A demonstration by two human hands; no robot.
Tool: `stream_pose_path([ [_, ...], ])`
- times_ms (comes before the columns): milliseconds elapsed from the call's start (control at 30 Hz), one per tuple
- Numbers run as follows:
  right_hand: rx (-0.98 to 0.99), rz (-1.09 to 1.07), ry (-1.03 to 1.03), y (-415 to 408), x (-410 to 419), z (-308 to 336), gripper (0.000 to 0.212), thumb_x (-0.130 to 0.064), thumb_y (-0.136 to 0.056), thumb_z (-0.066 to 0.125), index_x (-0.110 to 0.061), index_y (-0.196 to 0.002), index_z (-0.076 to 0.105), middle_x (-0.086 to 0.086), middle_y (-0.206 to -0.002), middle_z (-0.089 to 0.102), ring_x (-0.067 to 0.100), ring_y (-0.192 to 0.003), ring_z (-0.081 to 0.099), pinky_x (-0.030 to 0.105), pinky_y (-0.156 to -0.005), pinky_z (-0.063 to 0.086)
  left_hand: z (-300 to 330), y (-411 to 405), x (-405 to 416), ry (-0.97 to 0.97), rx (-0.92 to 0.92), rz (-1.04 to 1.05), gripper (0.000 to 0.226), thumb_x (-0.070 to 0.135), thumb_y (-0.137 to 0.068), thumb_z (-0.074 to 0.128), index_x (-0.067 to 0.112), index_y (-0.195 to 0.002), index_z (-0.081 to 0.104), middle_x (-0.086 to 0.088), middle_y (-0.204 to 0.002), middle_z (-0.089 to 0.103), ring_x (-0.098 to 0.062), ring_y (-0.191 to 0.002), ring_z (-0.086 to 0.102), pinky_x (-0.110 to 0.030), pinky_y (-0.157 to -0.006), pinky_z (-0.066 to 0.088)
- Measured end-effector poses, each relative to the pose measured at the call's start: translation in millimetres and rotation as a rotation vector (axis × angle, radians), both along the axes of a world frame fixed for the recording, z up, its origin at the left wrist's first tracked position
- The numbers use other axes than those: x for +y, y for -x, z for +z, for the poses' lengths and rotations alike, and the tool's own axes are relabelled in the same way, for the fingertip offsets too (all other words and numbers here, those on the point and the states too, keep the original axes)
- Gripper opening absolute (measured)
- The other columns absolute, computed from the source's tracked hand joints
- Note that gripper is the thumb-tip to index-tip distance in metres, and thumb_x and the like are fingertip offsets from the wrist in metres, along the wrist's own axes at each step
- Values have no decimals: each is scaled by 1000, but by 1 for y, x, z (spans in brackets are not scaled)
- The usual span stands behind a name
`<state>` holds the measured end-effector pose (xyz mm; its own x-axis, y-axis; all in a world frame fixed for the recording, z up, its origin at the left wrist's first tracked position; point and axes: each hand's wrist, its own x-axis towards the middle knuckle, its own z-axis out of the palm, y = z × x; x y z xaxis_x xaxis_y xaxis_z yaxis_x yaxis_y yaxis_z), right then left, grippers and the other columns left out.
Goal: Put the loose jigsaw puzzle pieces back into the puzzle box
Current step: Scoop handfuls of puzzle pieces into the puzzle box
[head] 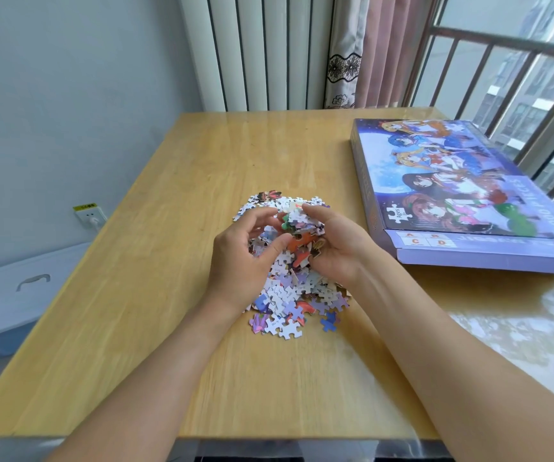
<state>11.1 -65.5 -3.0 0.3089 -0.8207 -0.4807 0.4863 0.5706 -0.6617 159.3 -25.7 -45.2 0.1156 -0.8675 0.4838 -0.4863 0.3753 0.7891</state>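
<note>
Puzzle pieces [294,288] lie in a heap in the middle of the desk [155,261]. From the head view I see my left hand [242,258] and right hand [332,241] each with a curled grip on a bunch of pieces above the heap. The puzzle box [462,195] lies closed, well to the right.

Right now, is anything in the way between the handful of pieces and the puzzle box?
On the table nothing lies between them, but the puzzle box looks closed, its printed lid on top.
</note>
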Motion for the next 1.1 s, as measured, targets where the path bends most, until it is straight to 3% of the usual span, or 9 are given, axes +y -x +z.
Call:
stream_pose_path([
  [167, 7, -59, -11, -3, 2, -2, 35, -19, -105, 51, 8, -126, 59, 21, -119, 68, 30, -102, 67, 41, -104, 51, 1, 0, 2, -70, 16, 23, 65, 49, -68, 86, 21, -123, 65, 21, -104, 69, 9, -103, 63, -10, -90, 47],
  [300, 24, -38, 2, -6, 3, -5, 29, -19, -105, 50, 6, -114, 62, 21, -112, 71, 30, -95, 68, 40, -102, 52, -2, 0, 0, -88, -40, 35, 62, 39, -70, 89, 24, -124, 63, 18, -107, 69, 7, -104, 62, -9, -91, 44],
  [400, 79, 35, 55, -7, 3, -8, 27, -24, -102, 55, 0, -111, 65, 11, -82, 72, 19, -65, 67, 30, -65, 55, -2, -2, -2, -83, -23, 73, 50, 38, -77, 85, 28, -121, 65, 18, -104, 69, 5, -104, 63, -12, -92, 47],
  [533, 210, 162, 213, -6, 3, -9, 21, -25, -93, 69, -6, -103, 71, 8, -88, 73, 14, -62, 67, 25, -51, 50, -3, -3, -3, -93, 0, 86, 43, 33, -79, 84, 27, -117, 67, 16, -101, 70, 2, -100, 65, -15, -88, 51],
  [600, 267, 181, 293, -4, 3, -10, 15, -11, -89, 73, -3, -102, 70, 12, -95, 72, 18, -69, 69, 29, -55, 54, -3, -4, -5, -97, 24, 91, 36, 27, -81, 83, 23, -114, 69, 14, -99, 72, 0, -96, 67, -23, -87, 55],
  [700, 291, 161, 317, -5, 4, -12, 33, 0, -88, 72, 7, -118, 63, 21, -105, 73, 36, -94, 72, 48, -82, 59, -3, -4, -5, -77, 34, 100, 26, 22, -84, 80, 21, -109, 72, 14, -98, 73, 1, -94, 68, -26, -86, 57],
  [833, 312, 110, 302, -6, 5, -10, 33, -5, -91, 71, 9, -119, 62, 17, -96, 70, 27, -78, 66, 38, -66, 50, -2, -4, -3, -48, 15, 81, 30, 25, -83, 81, 26, -111, 72, 20, -98, 72, 6, -95, 66, -18, -85, 54],
  [967, 297, 49, 333, 1, 8, -4, 15, 0, -93, 67, 5, -107, 65, 16, -92, 70, 28, -82, 68, 40, -79, 58, 0, -6, -1, -45, 36, 76, 39, 34, -83, 81, 26, -119, 70, 14, -109, 72, 1, -104, 66, -28, -92, 55],
  [1100, 427, 16, 383, 7, 12, 8, 23, -3, -93, 68, 4, -114, 64, 10, -90, 69, 22, -85, 68, 49, -90, 59, -1, -9, 2, -59, 78, 115, 32, 39, -84, 78, 26, -113, 70, 14, -105, 71, 1, -101, 66, -33, -91, 56],
])
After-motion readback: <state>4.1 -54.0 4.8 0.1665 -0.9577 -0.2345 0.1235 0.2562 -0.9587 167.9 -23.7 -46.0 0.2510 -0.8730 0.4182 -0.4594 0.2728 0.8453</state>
